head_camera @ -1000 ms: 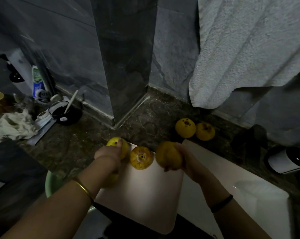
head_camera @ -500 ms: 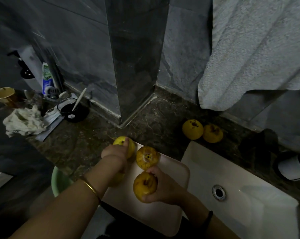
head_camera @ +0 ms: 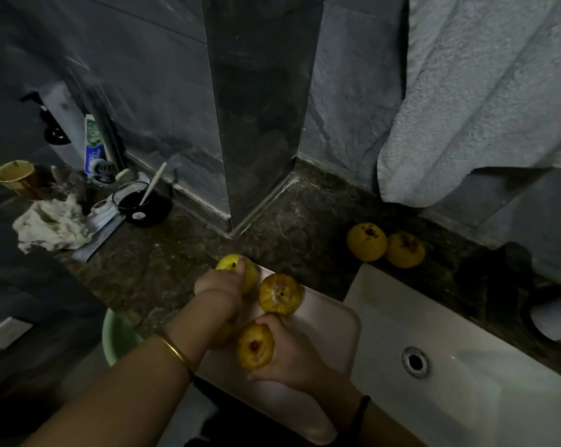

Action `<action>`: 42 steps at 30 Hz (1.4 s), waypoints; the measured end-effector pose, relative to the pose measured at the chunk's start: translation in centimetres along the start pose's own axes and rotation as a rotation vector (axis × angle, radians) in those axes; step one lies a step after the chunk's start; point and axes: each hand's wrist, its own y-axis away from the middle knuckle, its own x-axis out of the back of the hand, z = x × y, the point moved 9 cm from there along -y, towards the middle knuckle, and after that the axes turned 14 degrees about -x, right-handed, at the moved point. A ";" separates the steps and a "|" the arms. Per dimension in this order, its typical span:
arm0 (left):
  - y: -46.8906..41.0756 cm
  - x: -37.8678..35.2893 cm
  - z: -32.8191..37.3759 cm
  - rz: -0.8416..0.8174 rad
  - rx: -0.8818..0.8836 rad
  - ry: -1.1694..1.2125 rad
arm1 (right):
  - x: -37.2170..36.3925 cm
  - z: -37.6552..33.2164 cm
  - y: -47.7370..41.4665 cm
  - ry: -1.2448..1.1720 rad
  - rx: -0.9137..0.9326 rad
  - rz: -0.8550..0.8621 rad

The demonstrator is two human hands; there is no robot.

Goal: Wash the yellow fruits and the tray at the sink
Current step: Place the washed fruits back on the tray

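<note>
A white tray [head_camera: 332, 330] lies half on the dark counter, left of the white sink [head_camera: 485, 395]. My left hand [head_camera: 219, 290] curls over a greenish-yellow fruit [head_camera: 251, 275] at the tray's far left corner. A browner yellow fruit [head_camera: 280, 298] sits loose on the tray beside it. My right hand [head_camera: 292, 353] grips another yellow fruit [head_camera: 255, 350] low over the tray's near part. Part of one more fruit [head_camera: 222, 338] shows under my left wrist. Two yellow fruits [head_camera: 366, 241] [head_camera: 405, 250] rest on the counter behind the sink.
A grey towel [head_camera: 479, 101] hangs over the sink's back wall. At the far left stand a black bowl [head_camera: 140, 203], a crumpled cloth [head_camera: 52, 225], a tube [head_camera: 94, 146] and a yellow cup [head_camera: 15, 177]. A green basin [head_camera: 118, 337] sits below the counter edge.
My right hand has brought its fruit from the tray's right side down to the near left part of the tray. My left hand has stayed on its fruit.
</note>
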 end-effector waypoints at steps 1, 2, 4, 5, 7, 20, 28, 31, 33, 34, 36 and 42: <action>0.0 0.0 0.0 -0.002 -0.001 0.000 | 0.0 -0.1 -0.1 0.053 0.007 -0.014; 0.0 0.0 0.0 -0.002 -0.003 0.002 | -0.1 0.0 -0.1 0.096 0.016 -0.037; 0.0 0.0 0.0 -0.002 -0.003 0.002 | -0.1 0.1 0.0 0.147 0.046 -0.072; -0.1 0.0 0.0 -0.002 0.000 0.000 | 0.0 0.1 0.1 0.164 0.057 -0.076; -0.1 0.0 0.1 -0.004 0.002 0.002 | 0.0 0.4 0.3 0.195 0.062 -0.084; -0.6 -0.2 -0.3 -0.018 0.008 -0.004 | 10.0 4.6 -0.9 -0.351 -0.197 0.047; -1.0 -0.6 -0.2 -0.008 0.062 0.048 | 22.9 9.8 -4.2 0.085 -0.408 0.803; -1.0 -0.5 -0.1 -0.008 0.054 0.048 | 24.2 10.0 -6.2 0.352 -0.486 0.768; -0.9 -0.4 -0.2 -0.009 0.046 0.044 | 24.5 10.8 -7.7 0.459 -0.540 0.693; -0.9 -0.4 -0.3 -0.007 0.044 0.040 | 24.4 11.2 -8.3 0.487 -0.567 0.647; -0.9 -0.4 -0.3 -0.003 0.044 0.031 | 24.4 11.7 -9.0 0.502 -0.571 0.602; -1.0 -0.4 0.0 0.008 0.041 0.022 | 23.3 12.7 -10.5 0.531 -0.494 0.526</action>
